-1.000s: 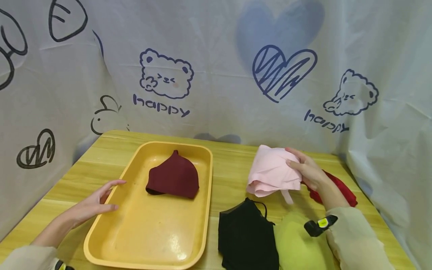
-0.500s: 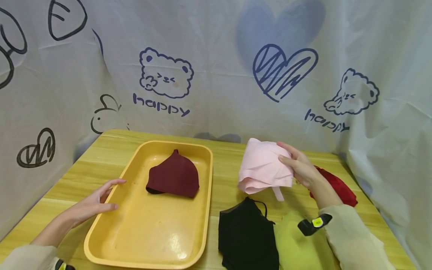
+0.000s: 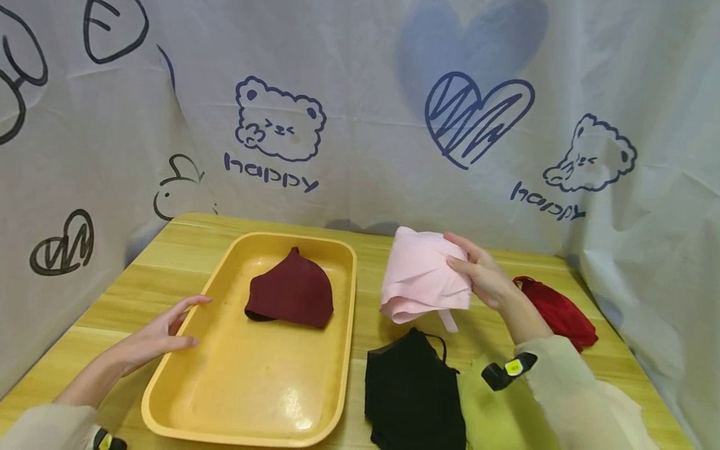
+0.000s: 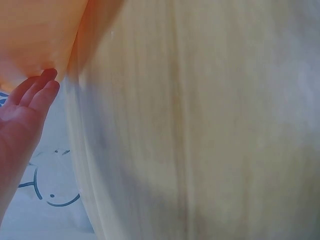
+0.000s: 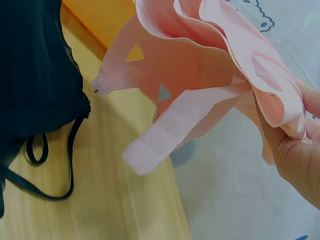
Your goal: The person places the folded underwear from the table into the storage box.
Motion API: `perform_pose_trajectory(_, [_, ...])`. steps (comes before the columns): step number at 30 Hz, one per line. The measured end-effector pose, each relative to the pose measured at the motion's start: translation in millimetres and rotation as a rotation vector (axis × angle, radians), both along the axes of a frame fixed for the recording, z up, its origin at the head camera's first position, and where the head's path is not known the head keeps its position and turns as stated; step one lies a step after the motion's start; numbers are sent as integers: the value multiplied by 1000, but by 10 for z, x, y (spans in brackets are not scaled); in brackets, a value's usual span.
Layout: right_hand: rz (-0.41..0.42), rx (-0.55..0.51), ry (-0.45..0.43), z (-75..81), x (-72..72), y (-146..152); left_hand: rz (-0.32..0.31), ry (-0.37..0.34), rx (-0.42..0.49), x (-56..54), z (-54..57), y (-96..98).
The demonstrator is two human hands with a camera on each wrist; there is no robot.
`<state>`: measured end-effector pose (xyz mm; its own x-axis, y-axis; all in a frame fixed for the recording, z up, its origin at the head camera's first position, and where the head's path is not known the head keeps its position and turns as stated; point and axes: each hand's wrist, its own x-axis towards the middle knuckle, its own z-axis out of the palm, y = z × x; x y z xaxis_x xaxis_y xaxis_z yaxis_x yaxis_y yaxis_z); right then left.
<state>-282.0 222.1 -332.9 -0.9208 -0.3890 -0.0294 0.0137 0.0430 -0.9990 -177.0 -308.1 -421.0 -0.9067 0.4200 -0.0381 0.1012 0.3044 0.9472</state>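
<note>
Your right grip [image 3: 486, 278] is clamped on the pink bra [image 3: 424, 272], thumb on one side and fingers on the other, holding it raised over the counter [image 3: 146, 290] just to the right of the yellow tray [image 3: 236, 375]. In your right wrist view, its wavy edges face the camera and a flat pink band [image 5: 170, 127] dangles below them. Your left grip [image 3: 149, 337] rests on the tray's left rim, thumb and fingers apart.

Inside the tray, toward its far end, you have a maroon bra [image 3: 292, 287] lying folded. To the right of the tray's near half lies a black strappy top [image 3: 413, 394]; next to that, farther from the tray, a yellow-green garment [image 3: 489, 412] sits partly hidden by your right sleeve [image 3: 585, 394]. A red garment [image 3: 557, 312] lies farthest right of the tray. Behind the tray hangs a white sheet [image 3: 365, 50] with line-drawn bears and hearts.
</note>
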Motion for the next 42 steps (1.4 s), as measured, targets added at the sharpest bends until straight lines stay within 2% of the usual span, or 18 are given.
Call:
perform_pose_trajectory(7, [28, -6, 9, 9, -16, -115, -4, -1, 6, -10, 9, 4])
perform_pose_trajectory(22, [78, -91, 8, -16, -53, -397, 0, 1, 17, -5, 15, 7])
perform_pose_trajectory(42, [87, -160, -11, -52, -40, -745, 6, 2, 7, -12, 7, 9])
